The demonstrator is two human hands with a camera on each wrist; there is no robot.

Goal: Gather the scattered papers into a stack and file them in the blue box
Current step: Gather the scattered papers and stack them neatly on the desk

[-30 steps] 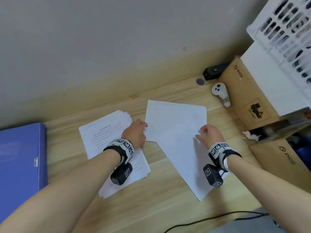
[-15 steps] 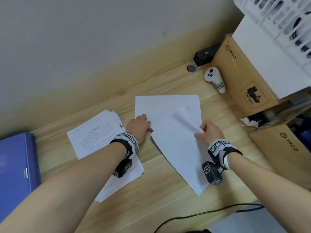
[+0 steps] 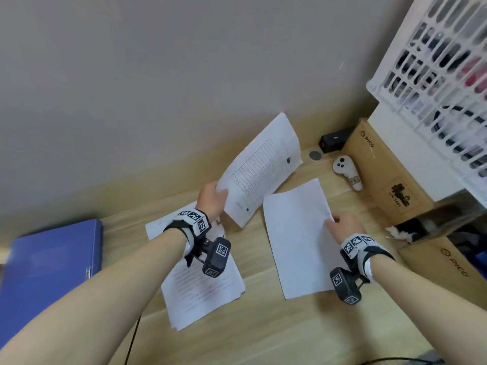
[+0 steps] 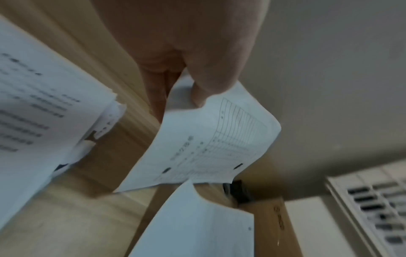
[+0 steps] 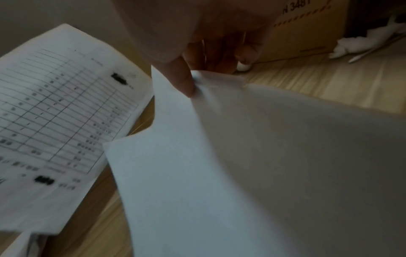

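Note:
My left hand [image 3: 212, 197] pinches the edge of a sheet printed with a table [image 3: 261, 171] and holds it tilted up off the wooden desk [image 3: 276, 325]; the left wrist view shows the thumb [image 4: 211, 83] on that table sheet [image 4: 208, 142]. My right hand [image 3: 342, 223] pinches the right edge of a blank sheet [image 3: 297, 238] whose edge is lifted; the right wrist view shows the thumb [image 5: 183, 78] on this blank sheet [image 5: 219, 173]. A stack of printed papers [image 3: 203, 283] lies under my left wrist. The blue box [image 3: 44, 262] sits shut at the desk's left end.
Brown cardboard boxes [image 3: 387, 177] stand at the right, with a white box and a white slatted crate [image 3: 442, 75] on top. A white controller [image 3: 345, 171] and a small black device [image 3: 333, 142] lie by the wall. A black cable [image 3: 133, 335] runs along the desk's front.
My left hand has lifted the farther sheet and turned it over, so its printed table shows. The right hand has slid the blank sheet to the right and raised its edge.

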